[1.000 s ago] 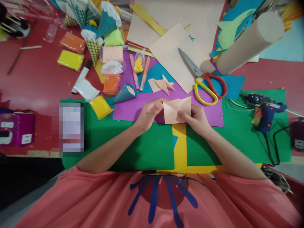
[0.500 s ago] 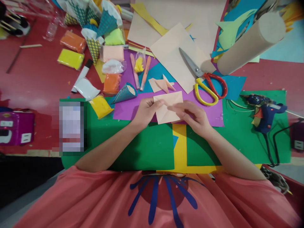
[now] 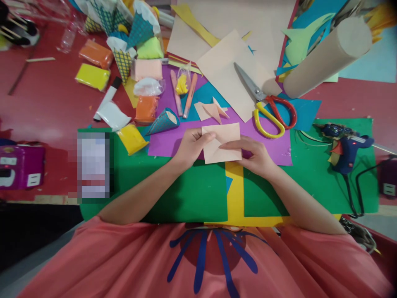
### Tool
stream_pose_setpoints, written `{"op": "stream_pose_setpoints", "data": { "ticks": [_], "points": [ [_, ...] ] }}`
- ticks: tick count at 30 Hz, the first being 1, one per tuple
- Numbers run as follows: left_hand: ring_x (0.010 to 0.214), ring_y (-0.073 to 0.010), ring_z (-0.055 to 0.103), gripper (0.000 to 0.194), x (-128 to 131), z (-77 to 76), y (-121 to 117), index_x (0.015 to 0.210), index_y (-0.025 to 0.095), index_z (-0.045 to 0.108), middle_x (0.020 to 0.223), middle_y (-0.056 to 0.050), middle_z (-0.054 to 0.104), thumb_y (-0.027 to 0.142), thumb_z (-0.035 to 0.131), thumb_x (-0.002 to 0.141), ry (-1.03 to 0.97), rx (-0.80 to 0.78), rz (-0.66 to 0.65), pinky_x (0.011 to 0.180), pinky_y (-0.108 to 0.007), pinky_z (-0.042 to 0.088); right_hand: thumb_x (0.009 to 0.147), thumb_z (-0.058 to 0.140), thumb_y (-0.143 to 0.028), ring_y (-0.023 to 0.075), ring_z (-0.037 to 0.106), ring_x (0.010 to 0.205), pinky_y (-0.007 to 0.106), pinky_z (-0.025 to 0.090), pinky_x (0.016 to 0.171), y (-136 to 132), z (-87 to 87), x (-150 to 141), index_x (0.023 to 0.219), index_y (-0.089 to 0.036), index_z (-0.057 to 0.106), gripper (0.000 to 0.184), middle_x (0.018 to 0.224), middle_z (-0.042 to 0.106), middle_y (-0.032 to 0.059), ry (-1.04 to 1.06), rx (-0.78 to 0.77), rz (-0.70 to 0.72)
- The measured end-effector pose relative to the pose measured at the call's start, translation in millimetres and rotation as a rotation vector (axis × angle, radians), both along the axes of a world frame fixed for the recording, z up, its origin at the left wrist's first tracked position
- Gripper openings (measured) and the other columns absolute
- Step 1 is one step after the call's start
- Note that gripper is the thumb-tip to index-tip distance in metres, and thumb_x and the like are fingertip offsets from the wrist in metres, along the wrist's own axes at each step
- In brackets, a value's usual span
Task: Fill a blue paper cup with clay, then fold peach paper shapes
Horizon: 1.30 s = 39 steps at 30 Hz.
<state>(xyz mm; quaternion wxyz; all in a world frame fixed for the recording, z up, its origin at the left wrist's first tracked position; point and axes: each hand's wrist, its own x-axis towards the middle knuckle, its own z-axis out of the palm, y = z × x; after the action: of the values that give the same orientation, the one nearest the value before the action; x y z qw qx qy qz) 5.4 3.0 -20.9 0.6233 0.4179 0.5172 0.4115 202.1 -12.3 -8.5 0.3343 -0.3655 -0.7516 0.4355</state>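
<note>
A small creased piece of pale peach paper (image 3: 221, 155) is held up over the purple sheet (image 3: 161, 142). My left hand (image 3: 190, 145) grips its left edge, thumb on top and fingers behind. From the right, my right hand (image 3: 254, 154) holds it with the index finger lying across the front and the other fingers partly hidden behind. Just beyond the paper lie folded peach paper scraps (image 3: 214, 109). Scissors (image 3: 263, 99) with one red and one yellow handle rest open to the upper right.
At left are several clay packets (image 3: 132, 139), a marker (image 3: 107, 99) and a blurred rectangle (image 3: 94, 165). A small patterned cone (image 3: 164, 121) lies nearby. A blue glue gun (image 3: 350, 151) with a black cord sits right, below a thick paper roll (image 3: 325, 58). Green mats (image 3: 173, 190) lie in front.
The peach paper has turned slightly and shifted a little to the right and down. My right index finger has straightened across its front. My left hand keeps its hold.
</note>
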Motion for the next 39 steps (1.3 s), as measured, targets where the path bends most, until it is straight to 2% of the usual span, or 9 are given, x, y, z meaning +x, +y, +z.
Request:
{"op": "stream_pose_setpoints", "data": {
  "ticks": [7, 14, 20, 22, 24, 26, 28, 32, 39],
  "points": [
    [0.055, -0.0127, 0.056, 0.031, 0, 0.8, -1, 0.057, 0.017, 0.060, 0.053, 0.001, 0.059, 0.045, 0.067, 0.069, 0.035, 0.041, -0.070, 0.051, -0.024, 0.043, 0.084, 0.066, -0.045, 0.0207, 0.066, 0.086, 0.036, 0.054, 0.076, 1, -2.3, 2, 0.099, -0.025, 0.076, 0.027, 0.095, 0.074, 0.0062, 0.045, -0.044, -0.046],
    [0.050, -0.0103, 0.053, 0.035, -1, 7.4, -4, 0.058, 0.016, 0.062, 0.055, 0.000, 0.062, 0.047, 0.070, 0.070, 0.078, 0.079, -0.159, 0.048, -0.023, 0.041, 0.085, 0.065, -0.041, 0.0190, 0.062, 0.087, 0.035, 0.051, 0.076, 3, -0.5, 2, 0.088, -0.026, 0.078, 0.020, 0.095, 0.067, 0.0057, 0.108, -0.030, -0.083],
    [0.054, -0.0124, 0.055, 0.050, 1, 8.2, -6, 0.060, 0.016, 0.060, 0.055, 0.000, 0.058, 0.064, 0.064, 0.074, 0.100, 0.122, -0.239, 0.052, -0.024, 0.043, 0.085, 0.066, -0.040, 0.0155, 0.058, 0.073, 0.031, 0.046, 0.069, 2, 1.7, -1, 0.078, -0.021, 0.073, 0.022, 0.075, 0.064, 0.0032, 0.107, -0.130, -0.174],
    [0.061, -0.0130, 0.058, 0.054, 0, 7.5, -7, 0.069, 0.017, 0.062, 0.063, 0.000, 0.061, 0.070, 0.058, 0.076, 0.095, 0.187, -0.205, 0.056, -0.024, 0.045, 0.085, 0.066, -0.039, 0.0149, 0.055, 0.070, 0.030, 0.044, 0.066, 1, 0.9, -2, 0.073, -0.019, 0.070, 0.023, 0.072, 0.062, 0.0026, 0.105, -0.162, -0.229],
    [0.069, -0.0141, 0.062, 0.058, 0, 5.5, -8, 0.090, 0.018, 0.064, 0.075, -0.002, 0.066, 0.074, 0.054, 0.076, 0.035, 0.226, -0.203, 0.060, -0.023, 0.047, 0.083, 0.067, -0.037, 0.0138, 0.052, 0.067, 0.029, 0.040, 0.061, 1, -0.8, -4, 0.068, -0.018, 0.064, 0.025, 0.068, 0.058, 0.0014, 0.104, -0.200, -0.285],
    [0.078, -0.0156, 0.065, 0.065, 0, 2.0, -10, 0.109, 0.021, 0.058, 0.089, -0.004, 0.067, 0.074, 0.060, 0.072, -0.030, 0.255, -0.235, 0.063, -0.022, 0.049, 0.081, 0.068, -0.035, 0.0125, 0.048, 0.065, 0.028, 0.038, 0.059, 1, -2.7, -4, 0.066, -0.017, 0.060, 0.024, 0.067, 0.054, 0.0000, 0.111, -0.231, -0.316],
    [0.088, -0.0166, 0.066, 0.068, 0, -1.9, -11, 0.116, 0.023, 0.053, 0.102, -0.005, 0.066, 0.066, 0.072, 0.067, -0.037, 0.317, -0.244, 0.069, -0.022, 0.052, 0.080, 0.068, -0.033, 0.0118, 0.047, 0.064, 0.027, 0.036, 0.058, 1, -4.4, -5, 0.068, -0.017, 0.059, 0.022, 0.067, 0.053, -0.0008, 0.120, -0.247, -0.325],
    [0.085, -0.0136, 0.066, 0.054, 3, -4.9, -13, 0.113, 0.022, 0.053, 0.101, -0.003, 0.065, 0.050, 0.076, 0.072, 0.026, 0.382, -0.252, 0.068, -0.021, 0.053, 0.078, 0.071, -0.035, 0.0107, 0.046, 0.061, 0.026, 0.036, 0.055, 1, -6.1, -6, 0.071, -0.017, 0.057, 0.023, 0.065, 0.052, -0.0020, 0.144, -0.273, -0.340],
    [0.080, -0.0127, 0.066, 0.039, 3, 0.1, -8, 0.100, 0.018, 0.061, 0.094, -0.004, 0.068, 0.050, 0.068, 0.079, 0.082, 0.329, -0.233, 0.061, -0.019, 0.052, 0.067, 0.082, -0.040, 0.0107, 0.054, 0.056, 0.024, 0.045, 0.050, -2, -3.5, -11, 0.091, -0.026, 0.044, 0.046, 0.068, 0.052, -0.0063, 0.356, -0.435, -0.322]
  ]
}}
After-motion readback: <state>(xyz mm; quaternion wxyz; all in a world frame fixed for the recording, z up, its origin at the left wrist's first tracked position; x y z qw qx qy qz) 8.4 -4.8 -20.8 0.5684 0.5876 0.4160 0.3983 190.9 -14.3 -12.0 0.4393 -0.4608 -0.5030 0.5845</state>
